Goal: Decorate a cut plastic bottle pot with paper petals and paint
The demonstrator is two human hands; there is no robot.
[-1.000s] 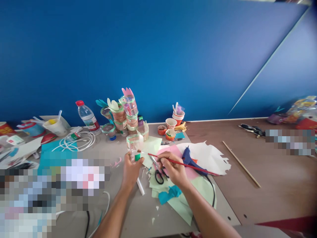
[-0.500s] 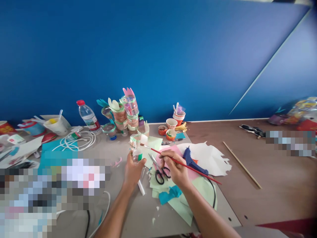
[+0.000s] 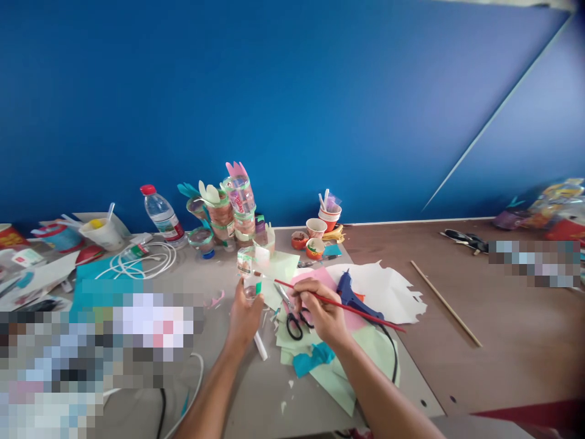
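My left hand (image 3: 245,314) is wrapped round a small clear plastic bottle piece (image 3: 249,268) with a green band, held above the grey table (image 3: 256,390). In my right hand (image 3: 322,311), pinched like a pen, is a thin red paintbrush (image 3: 351,308); its tip touches the bottle piece. Under my hands lie black-handled scissors (image 3: 292,320), pale green and pink paper sheets (image 3: 340,366), a teal paper scrap (image 3: 313,360) and a white glue stick (image 3: 260,345). A blue glue gun (image 3: 350,292) rests just right of my right hand.
Decorated plastic bottles (image 3: 228,210) and a water bottle (image 3: 162,216) stand at the back by the blue wall. Small paper cups (image 3: 320,235) sit behind the papers. White cable (image 3: 141,259) coils at left; a wooden stick (image 3: 445,302) lies on the brown table at right.
The bottle piece was turned and tilted in my left hand, and the brush tip shifted up along it. Both hands stayed in nearly the same place.
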